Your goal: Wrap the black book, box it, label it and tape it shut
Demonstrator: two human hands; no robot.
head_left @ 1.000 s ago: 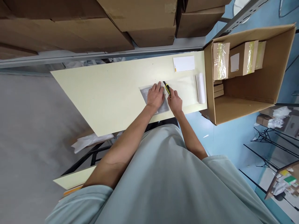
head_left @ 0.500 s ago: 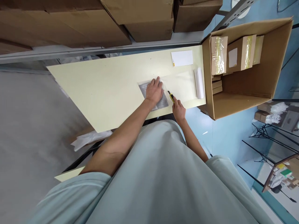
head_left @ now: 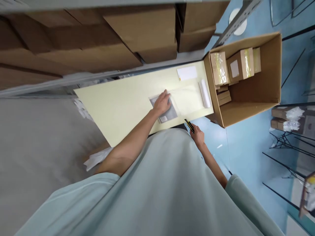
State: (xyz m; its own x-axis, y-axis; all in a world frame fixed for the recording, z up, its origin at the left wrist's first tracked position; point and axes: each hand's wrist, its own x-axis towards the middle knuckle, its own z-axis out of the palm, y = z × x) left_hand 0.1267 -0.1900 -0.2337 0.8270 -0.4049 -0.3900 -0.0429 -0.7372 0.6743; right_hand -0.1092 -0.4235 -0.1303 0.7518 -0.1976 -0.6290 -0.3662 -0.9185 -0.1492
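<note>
1. Two bare hands worked at the cream table (head_left: 118, 105): the left hand (head_left: 162, 103) lay spread flat, palm down, on a grey packet (head_left: 170, 113), pressing it without grasping it.
2. The right hand (head_left: 197, 135) was closed around a black-and-yellow utility knife (head_left: 190, 126), its tip at the table's near edge and the fist beyond it, over the blue floor.
3. That was the change: a second earlier the knife's tip had been beside the left fingertips, and it had since travelled toward the person's body, along the packet's right side.
4. The packet had stayed under the left hand, near the table's front edge, a pale label showing at its near end.
5. Clear film (head_left: 184, 95) stretched from the packet toward a white roll (head_left: 205, 94) by the table's right end; a white card (head_left: 187, 73) lay farther back.
6. Judging by the knife's place, that stroke across the film seemed finished, or nearly so; whether the film had fully parted could not be told.
</note>
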